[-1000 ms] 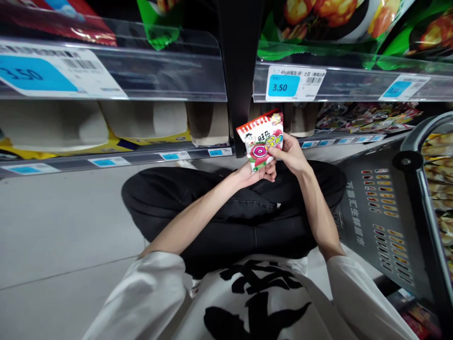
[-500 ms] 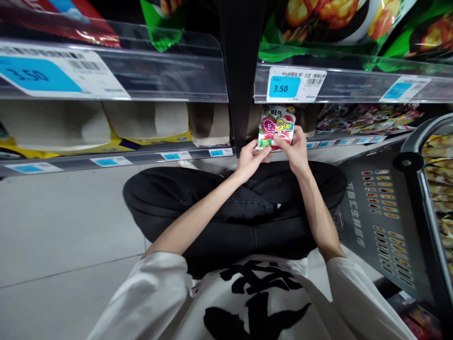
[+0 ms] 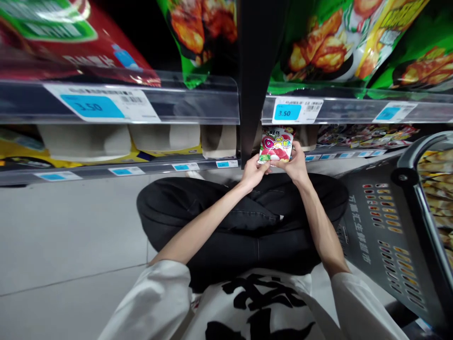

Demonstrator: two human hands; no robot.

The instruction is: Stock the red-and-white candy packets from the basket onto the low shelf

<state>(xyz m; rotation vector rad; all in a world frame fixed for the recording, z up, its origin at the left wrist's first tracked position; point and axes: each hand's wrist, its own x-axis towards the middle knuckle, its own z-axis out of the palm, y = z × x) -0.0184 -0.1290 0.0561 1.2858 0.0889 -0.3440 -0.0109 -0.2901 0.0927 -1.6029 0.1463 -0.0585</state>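
A small red and white gummy candy packet [image 3: 276,145] with colourful lettering is held in front of the low shelf, its printed front towards me. My left hand [image 3: 255,173] pinches its lower left corner. On the lower right edge, my right hand [image 3: 296,163] grips it with the thumb across the front. Both hands are closed on the packet above my crossed legs in black trousers [image 3: 226,212]. The fingers behind the packet are partly hidden.
A grey shopping basket [image 3: 375,222] with a black handle stands at my right. Above my hands runs a shelf edge with price tags [image 3: 297,111] and green snack bags [image 3: 318,47]. Open cartons [image 3: 166,137] line the low shelf at left; small packets [image 3: 364,135] lie at right.
The view has tilted up, so more of the upper snack bags shows and the shelves sit lower. My right thumb has slid down towards the packet's lower edge. Both hands keep hold of it.
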